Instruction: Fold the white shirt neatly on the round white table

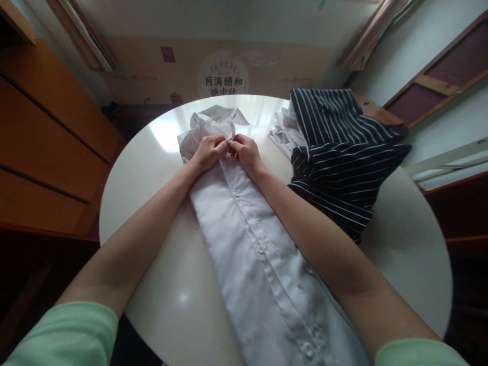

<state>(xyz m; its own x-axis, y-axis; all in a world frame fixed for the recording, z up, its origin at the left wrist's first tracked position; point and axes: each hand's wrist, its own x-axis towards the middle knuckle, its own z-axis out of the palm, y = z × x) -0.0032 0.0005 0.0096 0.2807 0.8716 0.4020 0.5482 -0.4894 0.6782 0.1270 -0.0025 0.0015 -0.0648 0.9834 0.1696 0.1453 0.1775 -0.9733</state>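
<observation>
A white button-up shirt (244, 218) lies lengthwise on the round table, folded narrow, with its button placket facing up and running toward me. Its crumpled collar end points to the far edge. Near that collar, my left hand (211, 151) pinches the shirt's front edge between thumb and fingers. Right beside it my right hand (244, 151) is also closed on the placket, its fingertips meeting those of the left. The small spot between the fingertips is hidden. Several buttons show farther down the placket.
Black garments with white stripes (343, 157) are heaped on the right of the white round table (129, 178), with crumpled white cloth (287, 127) beside them. A cardboard panel with printed characters (152, 66) stands against the wall behind. Orange wooden cabinets (46, 137) are at the left.
</observation>
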